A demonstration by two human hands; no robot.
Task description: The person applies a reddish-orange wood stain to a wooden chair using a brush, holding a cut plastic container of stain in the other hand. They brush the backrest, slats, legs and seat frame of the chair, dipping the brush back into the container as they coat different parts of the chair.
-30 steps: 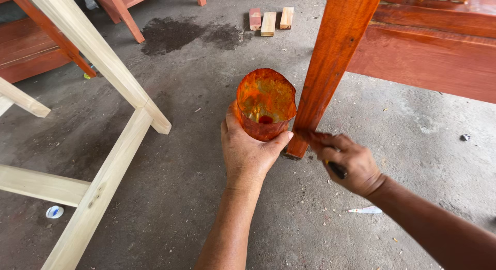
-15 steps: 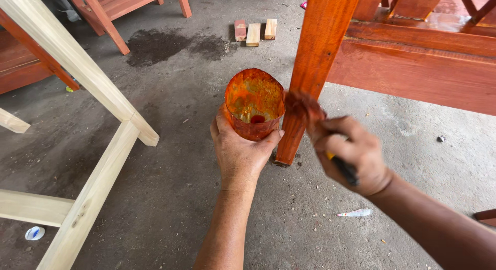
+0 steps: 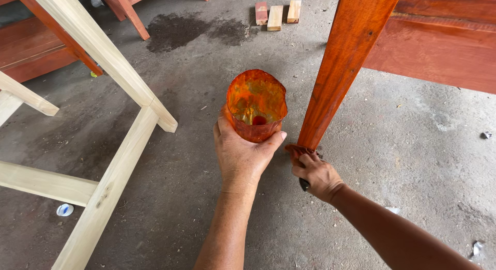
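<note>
Centrally, the left hand (image 3: 240, 156) holds an orange-stained cup (image 3: 256, 105), cut open at the top, with its fingers (image 3: 273, 140) wrapped round the lower wall; a little dark red liquid shows at the bottom. Just to the right, the right hand (image 3: 318, 174) is closed on a stained rag (image 3: 297, 150), pressed against the foot of a red-brown wooden leg (image 3: 341, 68) where it meets the concrete floor (image 3: 413, 161). A dark handle end (image 3: 304, 185) shows under this hand; whether it belongs to a brush cannot be told. The leg is already coloured along its visible length, so the step in hand appears to be staining its lowest part. The next move probably calls for keeping the cup upright and close while the rag works round the foot without smearing the floor. At the left edge stands a bare, unstained wooden frame (image 3: 129, 141); three small wood blocks (image 3: 276, 14) lie near the top edge beside a dark wet patch (image 3: 175, 30).
</note>
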